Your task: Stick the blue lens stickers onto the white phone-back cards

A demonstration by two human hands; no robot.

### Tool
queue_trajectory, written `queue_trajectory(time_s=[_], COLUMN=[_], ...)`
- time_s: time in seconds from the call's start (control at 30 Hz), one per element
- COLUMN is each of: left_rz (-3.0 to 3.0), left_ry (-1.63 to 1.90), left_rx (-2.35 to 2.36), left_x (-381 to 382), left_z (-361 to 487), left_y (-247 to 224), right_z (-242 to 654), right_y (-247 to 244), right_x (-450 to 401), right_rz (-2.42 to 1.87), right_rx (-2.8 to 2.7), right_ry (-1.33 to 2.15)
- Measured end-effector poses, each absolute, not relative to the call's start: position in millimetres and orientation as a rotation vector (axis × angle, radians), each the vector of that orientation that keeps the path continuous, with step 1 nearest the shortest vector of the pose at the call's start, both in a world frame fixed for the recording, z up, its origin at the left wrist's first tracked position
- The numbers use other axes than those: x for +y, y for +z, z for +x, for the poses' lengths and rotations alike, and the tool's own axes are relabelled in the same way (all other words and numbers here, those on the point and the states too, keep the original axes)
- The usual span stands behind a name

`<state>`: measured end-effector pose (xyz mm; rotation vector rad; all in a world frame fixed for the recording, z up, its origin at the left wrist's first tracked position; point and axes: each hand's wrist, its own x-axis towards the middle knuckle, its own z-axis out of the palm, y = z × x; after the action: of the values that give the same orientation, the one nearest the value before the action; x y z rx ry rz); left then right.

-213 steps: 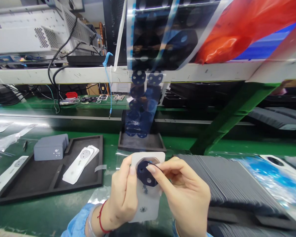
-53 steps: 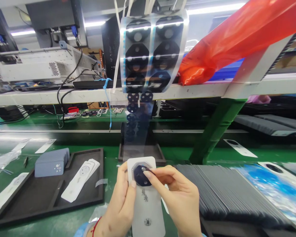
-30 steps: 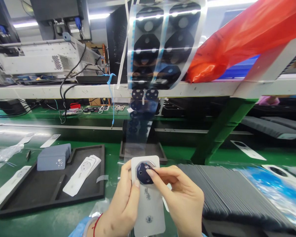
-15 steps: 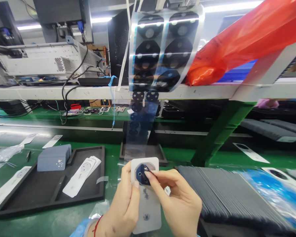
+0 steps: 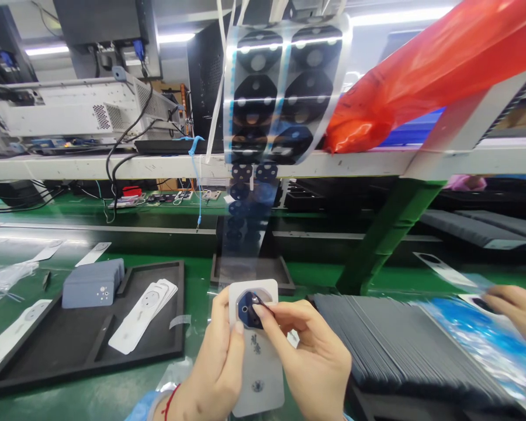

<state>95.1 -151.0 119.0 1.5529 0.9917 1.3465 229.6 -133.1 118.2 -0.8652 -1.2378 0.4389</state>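
My left hand [image 5: 214, 365] gripped a white phone-back panel [image 5: 265, 365], right hand [image 5: 313, 351] pinching dark octagonal film [image 5: 248, 318] at its twelve-o'clock end, black tray [image 5: 56, 345] at nine o'clock.

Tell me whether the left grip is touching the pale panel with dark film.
Touching. The head view shows it: the left grip clasps the left edge of the panel, its thumb lapping onto the front.
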Motion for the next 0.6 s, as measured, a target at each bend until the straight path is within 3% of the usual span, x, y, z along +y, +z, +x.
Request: queue_trajectory(time_s=[0.37, 0.6], left_rz=[1.448, 1.690], left_ry=[1.409, 1.523], left_rx=[1.066, 1.124], left_x=[-155, -146], left_z=[104, 104], left_y=[120, 103], right_z=[227, 228], right_y=[116, 117], right_x=[-134, -133], right_rz=[-0.859, -0.879], right_rx=[-1.241, -1.242], right_ry=[0.444, 0.381])
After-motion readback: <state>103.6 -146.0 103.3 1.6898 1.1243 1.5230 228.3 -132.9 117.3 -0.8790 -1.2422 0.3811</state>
